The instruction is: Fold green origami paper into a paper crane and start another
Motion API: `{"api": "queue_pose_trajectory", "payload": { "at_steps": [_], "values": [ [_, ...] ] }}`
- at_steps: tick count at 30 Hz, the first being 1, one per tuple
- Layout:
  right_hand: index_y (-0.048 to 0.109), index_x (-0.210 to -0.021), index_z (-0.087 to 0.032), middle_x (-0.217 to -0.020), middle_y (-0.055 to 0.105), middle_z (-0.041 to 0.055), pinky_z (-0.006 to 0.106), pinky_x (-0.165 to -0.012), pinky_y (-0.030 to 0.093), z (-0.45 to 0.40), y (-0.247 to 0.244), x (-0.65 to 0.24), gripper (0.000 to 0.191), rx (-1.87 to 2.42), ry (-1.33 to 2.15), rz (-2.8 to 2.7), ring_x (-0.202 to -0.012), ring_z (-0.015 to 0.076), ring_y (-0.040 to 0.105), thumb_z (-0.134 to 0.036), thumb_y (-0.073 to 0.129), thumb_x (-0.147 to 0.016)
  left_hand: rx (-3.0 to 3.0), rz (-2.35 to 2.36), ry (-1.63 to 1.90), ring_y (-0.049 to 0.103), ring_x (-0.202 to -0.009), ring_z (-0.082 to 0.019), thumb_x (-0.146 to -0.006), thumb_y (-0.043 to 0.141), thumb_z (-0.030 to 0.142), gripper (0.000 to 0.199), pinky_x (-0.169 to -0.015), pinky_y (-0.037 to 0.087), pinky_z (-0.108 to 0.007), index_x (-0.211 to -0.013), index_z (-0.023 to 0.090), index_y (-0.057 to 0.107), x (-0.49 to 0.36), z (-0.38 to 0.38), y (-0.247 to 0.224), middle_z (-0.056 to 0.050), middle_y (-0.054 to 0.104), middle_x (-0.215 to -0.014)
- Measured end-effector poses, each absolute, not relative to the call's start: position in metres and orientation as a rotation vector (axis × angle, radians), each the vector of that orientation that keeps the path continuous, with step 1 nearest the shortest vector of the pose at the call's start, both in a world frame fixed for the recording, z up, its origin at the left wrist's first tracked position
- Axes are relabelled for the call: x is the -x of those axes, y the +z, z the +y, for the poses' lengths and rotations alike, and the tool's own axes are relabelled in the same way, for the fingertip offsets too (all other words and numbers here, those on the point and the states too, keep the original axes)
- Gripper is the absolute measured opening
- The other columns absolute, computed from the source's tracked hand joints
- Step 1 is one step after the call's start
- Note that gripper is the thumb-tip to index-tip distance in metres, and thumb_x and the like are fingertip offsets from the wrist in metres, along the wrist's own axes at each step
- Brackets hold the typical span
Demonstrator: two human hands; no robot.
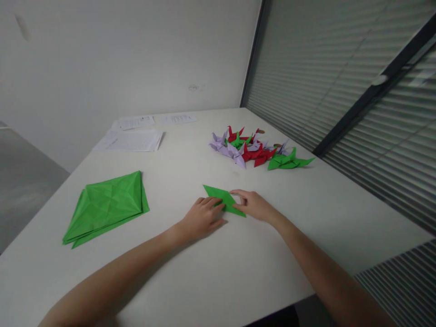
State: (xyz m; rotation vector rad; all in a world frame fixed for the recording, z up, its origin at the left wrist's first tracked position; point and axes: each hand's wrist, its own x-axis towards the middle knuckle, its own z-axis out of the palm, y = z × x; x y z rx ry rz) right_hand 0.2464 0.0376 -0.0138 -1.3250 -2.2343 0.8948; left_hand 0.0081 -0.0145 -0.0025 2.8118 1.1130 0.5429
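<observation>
A folded piece of green origami paper [218,192], shaped like a slanted parallelogram, lies on the white table in front of me. My left hand [203,217] rests over its lower left part, fingers stretched out and laid on the paper, with the thumb apart on the table. At the paper's right side, my right hand [251,204] has its index finger on the upper edge and its thumb on the lower right part, curved around that edge. The left fingers hide some of the paper's middle.
Stacked, creased green paper sheets [109,204] lie to the left. Folded paper figures [236,153] in purple, red and green are heaped at the back right. Printed papers [131,140] lie at the back left. A window with blinds [306,68] borders the table's right side.
</observation>
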Motion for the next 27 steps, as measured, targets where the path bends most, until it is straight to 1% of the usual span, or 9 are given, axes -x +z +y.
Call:
{"api": "queue_pose_trajectory", "payload": {
  "at_steps": [3,6,10,15,17,20,22,25,27],
  "values": [
    [0.067,-0.116,-0.02,-0.081,0.061,0.0035,0.031,-0.071,0.047,0.037,-0.011,-0.247,0.032,1.201,0.693,-2.319,-0.073,0.0167,0.056,-0.028,0.061,-0.086,-2.834,1.035,0.523,0.055,-0.12,-0.029,-0.092,0.051,0.049,0.041,-0.101,0.044,-0.047,-0.115,0.016,0.059,-0.006,-0.012,-0.006,-0.016,0.057,-0.13],
    [0.068,-0.115,-0.024,-0.107,0.06,0.0087,0.04,-0.095,0.043,0.035,-0.007,-0.245,0.029,1.008,0.566,-2.413,-0.103,0.0225,0.053,-0.026,0.06,-0.088,-2.819,0.967,0.54,0.055,-0.12,-0.027,-0.093,0.049,0.048,0.038,-0.104,0.043,-0.044,-0.107,0.015,0.06,-0.004,-0.01,-0.007,-0.016,0.057,-0.128],
    [0.062,-0.124,-0.029,-0.113,0.06,0.0078,0.045,-0.098,0.041,0.031,-0.008,-0.24,0.036,0.972,0.565,-2.489,-0.108,0.0242,0.05,-0.025,0.06,-0.089,-2.784,0.969,0.612,0.056,-0.119,-0.027,-0.094,0.049,0.043,0.033,-0.101,0.046,-0.046,-0.111,0.016,0.057,-0.003,-0.007,-0.011,-0.017,0.052,-0.135],
    [0.053,-0.134,-0.026,-0.124,0.059,0.0094,0.048,-0.102,0.037,0.029,-0.012,-0.234,0.047,0.989,0.631,-2.397,-0.114,0.026,0.047,-0.035,0.06,-0.089,-2.707,0.969,0.682,0.056,-0.119,-0.029,-0.09,0.058,0.043,0.06,-0.1,0.047,-0.048,-0.138,0.017,0.035,-0.006,-0.003,-0.017,-0.016,0.056,-0.13],
    [0.05,-0.136,-0.025,-0.123,0.059,0.0099,0.049,-0.102,0.036,0.028,-0.011,-0.232,0.054,1.006,0.655,-2.371,-0.113,0.0266,0.047,-0.038,0.065,-0.085,-2.694,0.976,0.683,0.057,-0.117,-0.029,-0.088,0.061,0.042,0.066,-0.099,0.047,-0.048,-0.141,0.018,0.032,-0.007,-0.002,-0.016,-0.016,0.057,-0.128],
    [0.052,-0.134,-0.025,-0.114,0.06,0.0091,0.047,-0.098,0.039,0.027,-0.009,-0.233,0.055,1.033,0.696,-2.347,-0.106,0.0252,0.05,-0.032,0.069,-0.082,-2.641,0.991,0.694,0.058,-0.113,-0.027,-0.086,0.065,0.038,0.068,-0.098,0.048,-0.046,-0.142,0.021,0.031,-0.006,-0.003,-0.012,-0.014,0.057,-0.124],
    [0.059,-0.124,-0.024,-0.107,0.06,0.0075,0.044,-0.095,0.041,0.028,-0.006,-0.235,0.044,1.022,0.724,-2.327,-0.101,0.0234,0.052,-0.027,0.068,-0.081,-2.613,0.992,0.677,0.059,-0.111,-0.025,-0.085,0.066,0.033,0.058,-0.096,0.049,-0.043,-0.136,0.022,0.041,-0.005,-0.003,-0.009,-0.011,0.059,-0.12],
    [0.067,-0.098,-0.022,-0.096,0.061,0.0054,0.038,-0.09,0.043,0.032,-0.002,-0.243,0.017,0.983,0.775,-2.342,-0.095,0.0215,0.053,-0.024,0.067,-0.081,-2.622,0.961,0.64,0.06,-0.11,-0.025,-0.085,0.066,0.034,0.033,-0.097,0.048,-0.041,-0.114,0.02,0.058,-0.001,-0.004,-0.005,-0.01,0.061,-0.114],
    [0.068,-0.089,-0.021,-0.091,0.063,0.0046,0.037,-0.088,0.042,0.036,0.0,-0.25,0.008,0.962,0.806,-2.389,-0.093,0.021,0.053,-0.025,0.067,-0.081,-2.627,0.915,0.63,0.058,-0.114,-0.027,-0.085,0.064,0.039,0.028,-0.099,0.047,-0.041,-0.104,0.018,0.061,0.001,-0.004,-0.004,-0.011,0.062,-0.112]
  ]
}}
